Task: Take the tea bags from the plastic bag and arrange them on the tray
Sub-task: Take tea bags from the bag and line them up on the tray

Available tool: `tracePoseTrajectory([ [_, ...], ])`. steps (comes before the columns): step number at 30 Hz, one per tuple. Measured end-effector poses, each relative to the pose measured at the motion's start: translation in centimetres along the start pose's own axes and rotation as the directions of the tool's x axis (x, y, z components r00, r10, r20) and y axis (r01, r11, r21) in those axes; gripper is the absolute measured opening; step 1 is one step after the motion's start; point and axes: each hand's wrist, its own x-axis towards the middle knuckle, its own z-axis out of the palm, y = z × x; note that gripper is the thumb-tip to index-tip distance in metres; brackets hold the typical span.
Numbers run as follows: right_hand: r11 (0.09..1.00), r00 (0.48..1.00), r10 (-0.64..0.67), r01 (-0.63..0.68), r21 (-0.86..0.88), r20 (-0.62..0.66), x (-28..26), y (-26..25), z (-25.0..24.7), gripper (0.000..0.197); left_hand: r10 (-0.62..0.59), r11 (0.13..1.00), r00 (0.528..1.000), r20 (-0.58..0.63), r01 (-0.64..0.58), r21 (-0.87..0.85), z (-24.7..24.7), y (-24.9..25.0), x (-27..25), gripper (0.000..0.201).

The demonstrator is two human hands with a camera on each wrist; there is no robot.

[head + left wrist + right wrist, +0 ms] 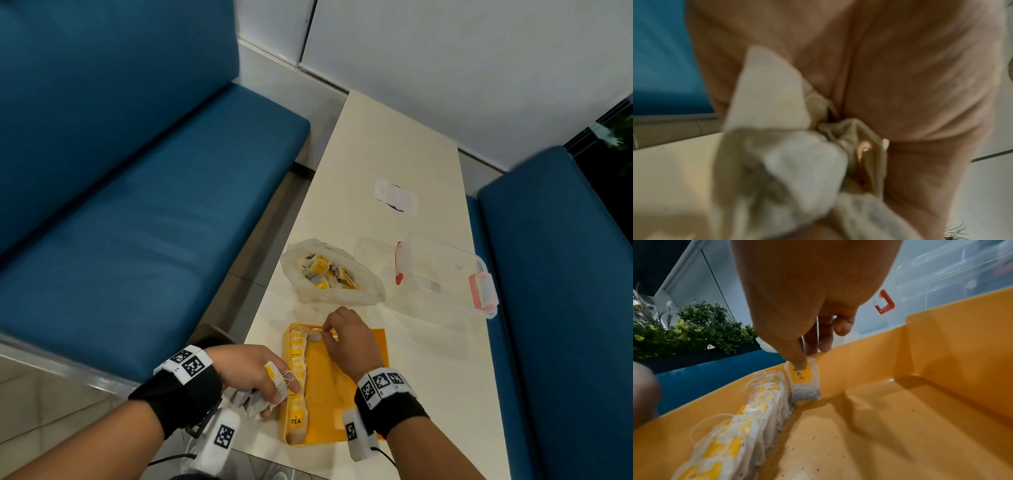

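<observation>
Right hand (pixel 346 337) pinches a single tea bag (pixel 804 381) by its yellow tag end, thumb on top, bag hanging upright at the far end of the row of tea bags (pixel 740 426), its lower end touching or just over the tray floor, can't tell which. Row runs along the left wall of the orange tray (pixel 346 411) at lower centre of the head view, bags standing packed edge to edge, strings loose. Left hand (pixel 250 371) at the tray's left edge grips a bunch of tea bags (pixel 781 159), fingers curled round them; left wrist view is blurred. Plastic bag (pixel 301 270) with more tea bags lies open just above the tray on the white table (pixel 387 137). Clear lidded container (pixel 445 270) with red clips sits right of the bag, small clear wrapper (pixel 395 197) further up
</observation>
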Motion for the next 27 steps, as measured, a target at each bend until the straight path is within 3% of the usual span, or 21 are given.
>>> tracePoseTrajectory([
  [18,0.995,0.995,0.090,-0.088,-0.036,0.044,-0.4,0.1,0.1,0.013,-0.004,1.000,1.000,-0.007,0.004,-0.013,0.4,0.3,-0.3,0.033],
  [22,0.993,0.991,0.118,-0.118,-0.012,0.057,-0.7,0.3,-0.3,0.020,0.022,0.972,0.999,-0.025,-0.027,-0.232,0.4,0.2,-0.3,0.035],
  [27,0.987,0.989,0.145,-0.144,0.075,-0.009,-1.5,0.2,-1.3,0.024,0.076,0.797,0.992,-0.098,-0.120,-0.592,0.6,0.2,0.2,0.042],
])
